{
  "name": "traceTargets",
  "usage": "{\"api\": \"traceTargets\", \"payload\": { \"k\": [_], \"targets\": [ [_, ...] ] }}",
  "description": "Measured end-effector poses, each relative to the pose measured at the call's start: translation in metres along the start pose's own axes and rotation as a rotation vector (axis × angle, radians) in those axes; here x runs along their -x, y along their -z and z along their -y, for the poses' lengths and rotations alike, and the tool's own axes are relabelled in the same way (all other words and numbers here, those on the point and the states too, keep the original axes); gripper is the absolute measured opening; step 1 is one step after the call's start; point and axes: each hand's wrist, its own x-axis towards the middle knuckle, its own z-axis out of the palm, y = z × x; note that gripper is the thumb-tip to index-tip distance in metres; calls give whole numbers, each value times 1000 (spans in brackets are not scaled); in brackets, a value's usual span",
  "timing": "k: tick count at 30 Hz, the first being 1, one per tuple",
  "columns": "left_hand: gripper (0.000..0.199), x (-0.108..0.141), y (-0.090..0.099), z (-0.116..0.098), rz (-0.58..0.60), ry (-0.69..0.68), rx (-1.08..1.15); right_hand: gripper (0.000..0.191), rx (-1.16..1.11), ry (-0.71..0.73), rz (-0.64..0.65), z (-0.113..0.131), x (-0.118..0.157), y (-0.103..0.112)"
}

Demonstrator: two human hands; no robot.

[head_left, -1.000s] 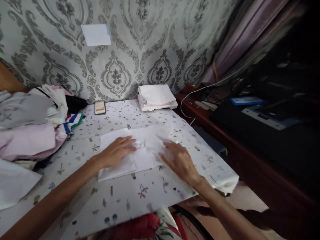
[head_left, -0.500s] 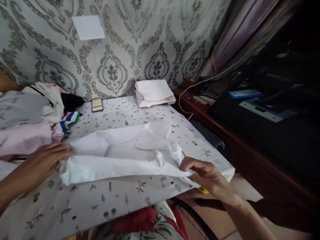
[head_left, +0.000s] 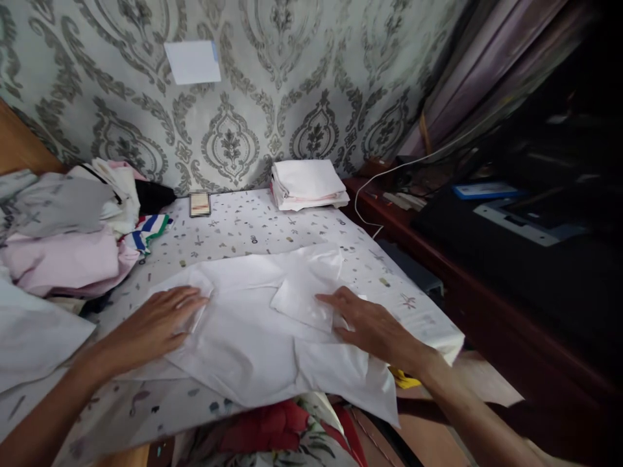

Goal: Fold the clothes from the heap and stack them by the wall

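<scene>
1. Left hand (head_left: 168, 321): one, fingers apart and slightly bent, resting on the left part of the white garment (head_left: 248, 331).
2. Right hand (head_left: 365, 321): one, index finger extended, thumb apart from it, touching the right part of the white garment; no grip visible.
3. White garment: one, spread with creases on the printed worktop (head_left: 233, 230). Its near edge reaches past the worktop edge.
4. Left of the garment: one clothes heap (head_left: 63, 227), with grey, pink, white and black pieces; total cannot be counted. One striped cloth (head_left: 148, 230) at its right side.
5. Beyond the garment: one small framed card (head_left: 199, 203) toward the left; one folded white stack (head_left: 309, 185) toward the right, layers not countable.
6. Right of the garment: one white cable (head_left: 357, 201); farther off, one blue-edged object (head_left: 487, 191).
7. Above and beyond the garment: one pale sheet (head_left: 193, 63) on the wall.
</scene>
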Motion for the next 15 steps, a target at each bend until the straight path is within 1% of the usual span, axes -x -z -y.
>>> {"api": "traceTargets", "payload": {
  "k": [1, 3, 4, 6, 7, 9, 11, 13, 14, 15],
  "targets": [
    [51, -5, -5, -5, 10, -7, -12, 52, 86, 6, -3, -1, -5, -5],
    [43, -13, -11, -5, 3, 39, -26, 39, 181, -26, -29, -4, -15, -12],
    [38, -16, -11, 0, -2, 76, -13, 34, 193, -53, -53, -6, -20, -12],
    [29, -21, -2, 15, -2, 146, 69, 31, 145, -100, -107, -12, -33, -6],
    [26, -24, 6, 26, -10, 176, 135, 30, 86, -116, -128, -15, -44, 0],
    [29, -33, 26, 50, -66, 244, 290, 28, -98, -158, -167, -18, -74, 19],
    [35, -44, 47, 77, -201, 348, 409, 19, -389, -223, -227, -17, -117, 40],
    [32, -55, 63, 101, -341, 465, 410, 8, -695, -272, -328, -12, -165, 58],
    [28, -60, 67, 110, -388, 498, 393, 7, -829, -258, -361, -8, -188, 65],
    [24, -64, 69, 118, -431, 516, 411, 8, -859, -242, -375, -5, -208, 69]
  ]
}}
